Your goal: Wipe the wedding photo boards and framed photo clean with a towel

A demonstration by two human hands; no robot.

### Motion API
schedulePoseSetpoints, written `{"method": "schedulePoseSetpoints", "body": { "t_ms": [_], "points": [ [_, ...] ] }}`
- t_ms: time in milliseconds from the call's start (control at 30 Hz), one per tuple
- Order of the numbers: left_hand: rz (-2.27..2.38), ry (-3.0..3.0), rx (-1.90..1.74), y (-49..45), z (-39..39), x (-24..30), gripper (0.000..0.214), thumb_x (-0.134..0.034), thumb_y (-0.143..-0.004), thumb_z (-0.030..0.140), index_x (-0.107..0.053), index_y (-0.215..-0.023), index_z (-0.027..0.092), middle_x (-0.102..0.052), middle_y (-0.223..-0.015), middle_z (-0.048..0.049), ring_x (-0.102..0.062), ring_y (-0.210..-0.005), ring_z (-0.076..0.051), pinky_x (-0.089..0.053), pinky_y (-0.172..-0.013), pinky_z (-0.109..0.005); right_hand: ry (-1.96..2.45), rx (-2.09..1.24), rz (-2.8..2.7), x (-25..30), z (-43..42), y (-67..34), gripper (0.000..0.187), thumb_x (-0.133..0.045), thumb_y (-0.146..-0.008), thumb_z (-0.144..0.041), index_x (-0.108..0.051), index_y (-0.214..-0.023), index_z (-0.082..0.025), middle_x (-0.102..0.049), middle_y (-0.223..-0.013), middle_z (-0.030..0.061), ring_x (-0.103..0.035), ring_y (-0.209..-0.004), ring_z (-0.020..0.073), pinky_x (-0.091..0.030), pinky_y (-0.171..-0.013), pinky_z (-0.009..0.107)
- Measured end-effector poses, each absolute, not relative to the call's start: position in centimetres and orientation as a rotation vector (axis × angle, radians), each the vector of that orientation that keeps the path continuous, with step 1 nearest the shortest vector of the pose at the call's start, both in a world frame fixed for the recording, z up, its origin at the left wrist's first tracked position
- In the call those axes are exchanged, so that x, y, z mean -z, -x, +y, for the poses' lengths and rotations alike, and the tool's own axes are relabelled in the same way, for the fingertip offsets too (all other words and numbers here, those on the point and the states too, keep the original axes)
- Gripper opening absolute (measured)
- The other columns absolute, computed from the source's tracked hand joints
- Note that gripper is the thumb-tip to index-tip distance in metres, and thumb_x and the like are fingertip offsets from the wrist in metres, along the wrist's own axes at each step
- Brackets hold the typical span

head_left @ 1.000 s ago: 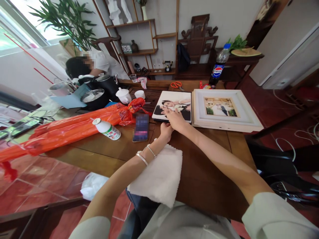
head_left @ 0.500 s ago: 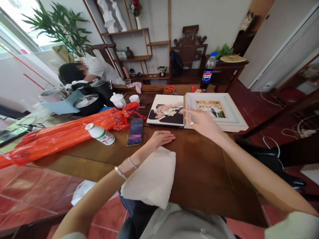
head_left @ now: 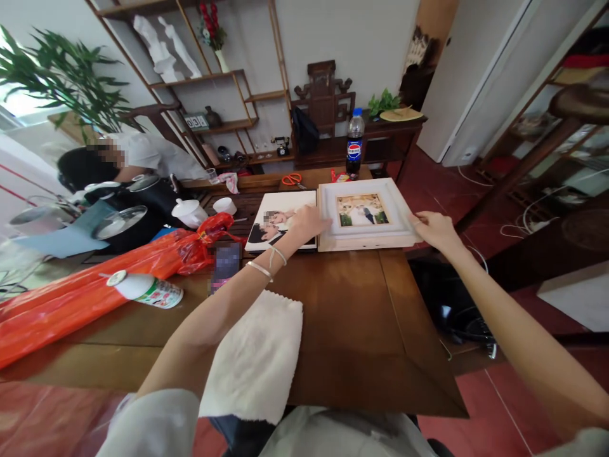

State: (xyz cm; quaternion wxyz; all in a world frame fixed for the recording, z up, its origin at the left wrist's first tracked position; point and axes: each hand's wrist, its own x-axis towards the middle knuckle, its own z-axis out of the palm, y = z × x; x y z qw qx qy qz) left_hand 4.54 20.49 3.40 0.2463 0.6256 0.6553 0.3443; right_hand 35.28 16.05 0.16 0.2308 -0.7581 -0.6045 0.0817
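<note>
A white picture frame (head_left: 328,236) with a small wedding photo in its middle lies on the brown table (head_left: 347,304). My right hand (head_left: 435,230) has its fingers closed on the frame's right edge. At the opposite edge is my left hand (head_left: 308,225), its fingers bent around the frame's left side and partly hidden. Under that hand lies a photo album (head_left: 280,206) with a couple on its cover. A white cloth (head_left: 257,358) hangs over the table's near edge, below my left forearm.
Left of the album are a phone (head_left: 226,263), a white bottle (head_left: 145,289) and a long red plastic-wrapped bundle (head_left: 104,285). Orange scissors (head_left: 292,180) and a cola bottle (head_left: 354,143) stand or lie behind the frame. A person (head_left: 143,155) leans at the far left.
My left hand has gone from the table by the cloth to the frame's left edge. My right hand has moved from above the frame to its right edge. The view has swung right.
</note>
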Motion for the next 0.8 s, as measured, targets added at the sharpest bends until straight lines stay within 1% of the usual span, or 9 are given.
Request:
{"method": "schedulePoseSetpoints", "body": {
  "t_ms": [67, 133, 233, 333, 433, 533, 633, 700, 800],
  "points": [
    [1.857, -1.790, -0.854, -5.0, 21.5, -2.9, 0.041, -0.086, -0.046, 0.019, -0.045, -0.043, 0.019, -0.062, -0.064, -0.0122, -0.060, -0.106, -0.042, -0.041, -0.093, -0.041, 2.137, -0.242, -1.665, 0.2, 16.5, -35.0, 0.037, -0.053, -0.087, -0.042, -0.072, -0.098, -0.012, -0.072, -0.098, 0.0187, -0.065, -0.101, 0.0323, -0.048, -0.085, 0.042],
    [1.904, -1.866, -0.784, -5.1, 22.0, -2.3, 0.036, -0.084, -0.053, 0.022, -0.048, -0.045, 0.018, -0.065, -0.071, -0.0163, -0.061, -0.106, -0.044, -0.042, -0.091, -0.043, 2.188, -0.246, -1.670, 0.3, 16.8, -34.6, 0.037, -0.055, -0.085, -0.044, -0.072, -0.094, -0.012, -0.071, -0.095, 0.0194, -0.065, -0.097, 0.0331, -0.049, -0.079, 0.042],
    [1.925, -1.934, -0.728, -5.1, 22.3, -1.6, 0.029, -0.080, -0.061, 0.026, -0.054, -0.050, 0.016, -0.067, -0.079, -0.0192, -0.061, -0.106, -0.043, -0.042, -0.090, -0.043, 2.224, -0.217, -1.692, 0.4, 17.0, -34.0, 0.037, -0.052, -0.087, -0.039, -0.070, -0.099, -0.008, -0.069, -0.099, 0.0226, -0.065, -0.097, 0.0331, -0.049, -0.079, 0.042],
    [1.932, -2.002, -0.671, -5.2, 22.1, -1.2, 0.023, -0.077, -0.066, 0.029, -0.061, -0.057, 0.015, -0.067, -0.082, -0.0187, -0.060, -0.105, -0.040, -0.042, -0.091, -0.040, 2.229, -0.179, -1.733, 0.3, 16.9, -33.6, 0.036, -0.047, -0.090, -0.032, -0.068, -0.103, -0.005, -0.068, -0.101, 0.0257, -0.065, -0.099, 0.0343, -0.047, -0.081, 0.043],
    [1.927, -2.046, -0.638, -5.3, 21.3, -1.6, 0.021, -0.073, -0.070, 0.031, -0.065, -0.062, 0.014, -0.067, -0.082, -0.0175, -0.060, -0.102, -0.038, -0.042, -0.090, -0.037, 2.227, -0.138, -1.772, -0.4, 16.2, -33.5, 0.035, -0.045, -0.091, -0.030, -0.066, -0.104, -0.005, -0.068, -0.101, 0.0259, -0.065, -0.098, 0.0345, -0.046, -0.081, 0.042],
    [1.898, -2.139, -0.622, -4.9, 19.7, -2.7, 0.023, -0.066, -0.078, 0.032, -0.065, -0.064, 0.013, -0.064, -0.075, -0.0148, -0.062, -0.092, -0.033, -0.042, -0.085, -0.036, 2.186, -0.021, -1.818, -1.7, 14.4, -33.5, 0.030, -0.043, -0.092, -0.029, -0.063, -0.100, -0.009, -0.068, -0.098, 0.0240, -0.065, -0.094, 0.0324, -0.045, -0.080, 0.040],
    [1.814, -2.247, -0.677, -4.0, 16.9, -3.9, 0.022, -0.059, -0.083, 0.029, -0.063, -0.067, 0.015, -0.059, -0.065, -0.0094, -0.061, -0.075, -0.026, -0.042, -0.077, -0.033, 2.131, 0.062, -1.843, -3.3, 11.2, -33.5, 0.020, -0.043, -0.091, -0.029, -0.058, -0.088, -0.017, -0.067, -0.088, 0.0206, -0.063, -0.085, 0.0302, -0.043, -0.075, 0.038],
    [1.754, -2.239, -0.751, -3.2, 14.3, -4.4, 0.015, -0.060, -0.082, 0.028, -0.061, -0.072, 0.016, -0.056, -0.060, -0.0048, -0.057, -0.065, -0.023, -0.040, -0.070, -0.032, 2.087, 0.070, -1.838, -4.3, 8.4, -33.4, 0.015, -0.043, -0.089, -0.032, -0.050, -0.078, -0.024, -0.065, -0.078, 0.0167, -0.061, -0.076, 0.0287, -0.043, -0.070, 0.038],
    [1.649, -2.068, -0.839, -1.8, 9.4, -4.9, 0.011, -0.063, -0.079, 0.029, -0.056, -0.081, 0.020, -0.054, -0.054, 0.0021, -0.051, -0.052, -0.017, -0.035, -0.059, -0.028, 2.005, 0.046, -1.813, -5.0, 3.7, -33.3, 0.021, -0.042, -0.086, -0.045, -0.039, -0.072, -0.030, -0.059, -0.065, 0.0102, -0.058, -0.063, 0.0280, -0.043, -0.063, 0.040]
  ]
}}
